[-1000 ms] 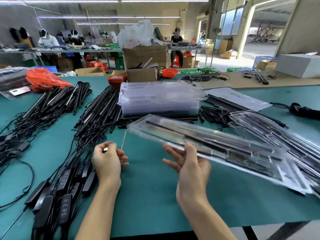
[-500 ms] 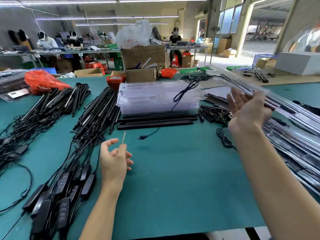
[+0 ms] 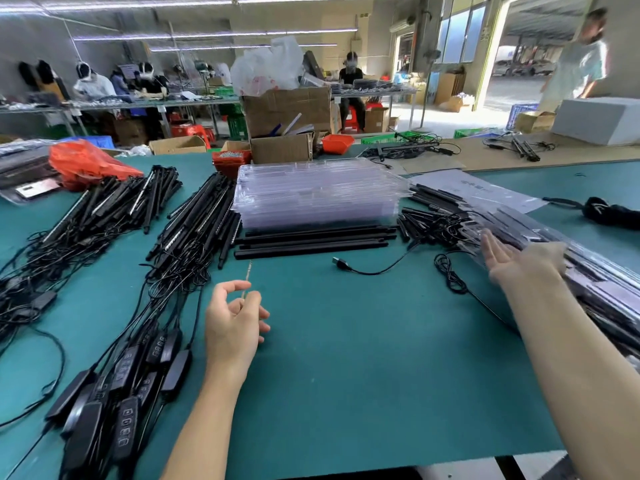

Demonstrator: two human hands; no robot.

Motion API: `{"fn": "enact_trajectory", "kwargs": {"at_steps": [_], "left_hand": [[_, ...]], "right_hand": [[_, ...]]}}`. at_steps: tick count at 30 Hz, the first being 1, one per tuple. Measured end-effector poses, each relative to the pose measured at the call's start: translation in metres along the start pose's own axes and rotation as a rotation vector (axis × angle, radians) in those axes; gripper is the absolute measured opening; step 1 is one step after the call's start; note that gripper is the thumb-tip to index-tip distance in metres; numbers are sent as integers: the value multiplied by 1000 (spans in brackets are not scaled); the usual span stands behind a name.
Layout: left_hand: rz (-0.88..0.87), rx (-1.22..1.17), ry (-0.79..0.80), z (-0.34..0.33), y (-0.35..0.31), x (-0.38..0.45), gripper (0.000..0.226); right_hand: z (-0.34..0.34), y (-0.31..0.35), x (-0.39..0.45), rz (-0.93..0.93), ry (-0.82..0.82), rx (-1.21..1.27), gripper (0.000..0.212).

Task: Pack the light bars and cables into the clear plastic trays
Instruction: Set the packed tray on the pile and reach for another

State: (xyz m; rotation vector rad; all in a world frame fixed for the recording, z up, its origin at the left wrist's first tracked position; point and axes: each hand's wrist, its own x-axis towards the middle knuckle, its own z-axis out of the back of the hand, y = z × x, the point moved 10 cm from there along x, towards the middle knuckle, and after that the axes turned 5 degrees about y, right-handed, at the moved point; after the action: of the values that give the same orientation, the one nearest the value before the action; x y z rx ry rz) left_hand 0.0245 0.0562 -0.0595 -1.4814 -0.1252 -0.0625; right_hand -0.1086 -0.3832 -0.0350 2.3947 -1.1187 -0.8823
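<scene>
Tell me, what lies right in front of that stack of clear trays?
A few long black bars lie on the green mat before the trays. Anything beneath the stack is hidden.

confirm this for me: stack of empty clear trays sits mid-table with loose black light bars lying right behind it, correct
Not quite. The head view shows the loose black light bars lying in front of the stack of empty clear trays, on the near side towards the person, not behind it. The stack does sit mid-table.

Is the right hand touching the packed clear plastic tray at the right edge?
Touching. The head view shows the right hand, fingers straight, lying against the packed clear plastic tray.
</scene>
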Motion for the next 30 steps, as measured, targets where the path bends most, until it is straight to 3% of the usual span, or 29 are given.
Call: {"fn": "enact_trajectory", "kwargs": {"at_steps": [4,8,12,15,18,21,23,25,27,30], "left_hand": [[5,16,9,-1,-1,-1,13],[2,27,15,-2,-3,-2,12],[-2,37,25,-3,-5,-2,13],[-3,41,30,-5,-5,-1,13],[-7,64,30,-5,-5,-1,12],[-13,87,36,-6,-4,-1,11],[-14,101,40,-6,-4,-1,10],[-13,108,43,-6,-3,-1,9],[-16,114,48,-6,-2,-1,9],[-12,126,49,-7,0,0,8]], "right_hand": [[4,-19,3,-185,43,44,59],[8,-17,11,-172,32,-4,44],[10,-14,18,-150,39,-31,42],[-3,-18,11,-111,132,-51,48],[-25,-40,-2,-51,269,-415,47],[-60,-84,-24,112,545,-1080,37],[-77,-122,-40,290,748,-1565,52],[-76,-154,-46,407,830,-1999,61],[-75,-164,-45,468,780,-2205,49],[-85,-156,-45,547,727,-2192,25]]}}
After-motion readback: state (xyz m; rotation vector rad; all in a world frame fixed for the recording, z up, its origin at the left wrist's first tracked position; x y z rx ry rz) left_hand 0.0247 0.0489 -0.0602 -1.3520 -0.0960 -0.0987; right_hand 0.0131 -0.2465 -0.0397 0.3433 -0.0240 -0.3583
